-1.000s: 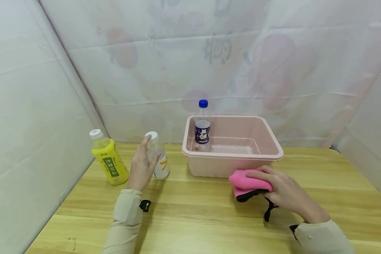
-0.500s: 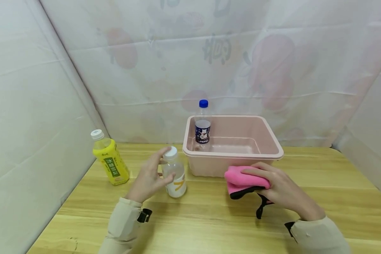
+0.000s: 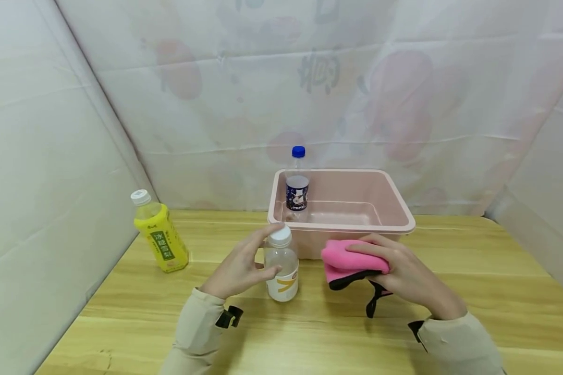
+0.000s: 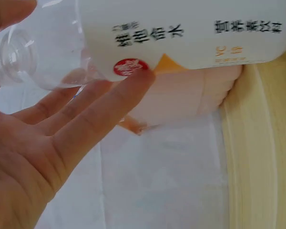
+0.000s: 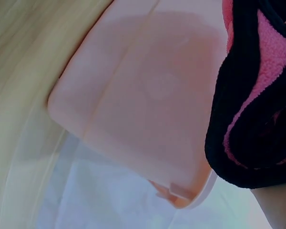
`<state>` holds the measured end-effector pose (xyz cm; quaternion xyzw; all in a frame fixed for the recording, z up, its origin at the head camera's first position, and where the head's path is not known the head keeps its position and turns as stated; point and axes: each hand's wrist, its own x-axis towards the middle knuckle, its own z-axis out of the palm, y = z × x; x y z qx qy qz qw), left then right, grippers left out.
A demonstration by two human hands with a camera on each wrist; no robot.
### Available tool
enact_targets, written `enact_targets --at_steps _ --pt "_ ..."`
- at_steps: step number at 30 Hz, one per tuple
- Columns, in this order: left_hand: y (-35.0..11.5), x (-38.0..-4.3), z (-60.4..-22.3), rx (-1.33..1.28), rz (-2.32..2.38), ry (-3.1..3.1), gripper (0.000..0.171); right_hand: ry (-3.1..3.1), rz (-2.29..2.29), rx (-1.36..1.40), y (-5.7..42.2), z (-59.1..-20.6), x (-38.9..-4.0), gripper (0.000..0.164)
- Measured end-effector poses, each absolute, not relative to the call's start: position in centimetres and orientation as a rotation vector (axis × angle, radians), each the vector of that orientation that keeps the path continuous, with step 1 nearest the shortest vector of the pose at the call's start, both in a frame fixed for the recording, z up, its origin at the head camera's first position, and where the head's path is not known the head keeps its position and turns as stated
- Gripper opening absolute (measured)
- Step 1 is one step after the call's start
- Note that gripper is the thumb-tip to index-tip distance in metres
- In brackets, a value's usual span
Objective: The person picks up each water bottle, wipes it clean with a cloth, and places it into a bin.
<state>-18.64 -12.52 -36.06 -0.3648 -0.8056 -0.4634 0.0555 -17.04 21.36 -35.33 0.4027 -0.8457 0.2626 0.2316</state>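
While holding a clear bottle [image 3: 282,278] in the left hand [image 3: 239,268], also gripping a pink cloth [image 3: 349,258] in the right hand [image 3: 410,273], over a wood-grain table [image 3: 131,317]. With the left, clasping the bottle from its left side between thumb and fingers; reaching up to the white cap [image 3: 280,237] with one finger, laying the thumb lower, near the label. Held upright or nearly so, just in front of the left end of a pale pink bin [image 3: 347,228]. Cannot tell if lifted or resting on the wood. In the left wrist view, showing a white label with black characters, a red oval and an orange mark.

With the right, clamping thumb and fingers on the cloth, bunched and folded, edged in black, with a dark loop [image 3: 371,307] hanging below. Held before the bin's near wall, right of the clear bottle and apart from it. Cannot tell if touching the wall.

Noting a Pepsi bottle [image 3: 297,195] upright inside the bin, at its left end, blue-capped. Noting also a yellow bottle [image 3: 163,239] on the table farther left, well apart from the left hand, white-capped, with a green label panel. Seeing beige sleeves [image 3: 194,323] on both forearms, black straps [image 3: 229,316] near the wrists. Behind, seeing pale fabric [image 3: 244,104], faintly printed with pink shapes.
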Motion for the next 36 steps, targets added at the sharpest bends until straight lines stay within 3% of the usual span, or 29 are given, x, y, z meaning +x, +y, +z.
enact_targets --at_steps 10,17,19,29,36 --pt "-11.8 -19.0 -36.4 -1.148 -1.434 -2.422 0.076 -2.209 0.937 1.059 20.5 -34.8 -17.2 0.073" --pt "-11.0 -18.9 -36.4 -1.177 -1.388 -2.409 0.077 -1.739 1.351 0.802 16.4 -36.0 -16.8 0.051" --pt "-10.9 -18.8 -36.4 -1.185 -1.391 -2.41 0.077 -1.72 1.381 0.798 15.5 -36.2 -16.5 0.051" --pt "-10.9 -18.4 -36.6 -1.192 -1.407 -2.416 0.078 -1.946 1.164 0.967 14.0 -37.4 -16.2 0.067" --pt "-10.6 -18.1 -36.7 -1.17 -1.37 -2.404 0.077 -2.034 0.988 0.987 14.3 -37.4 -16.2 0.06"
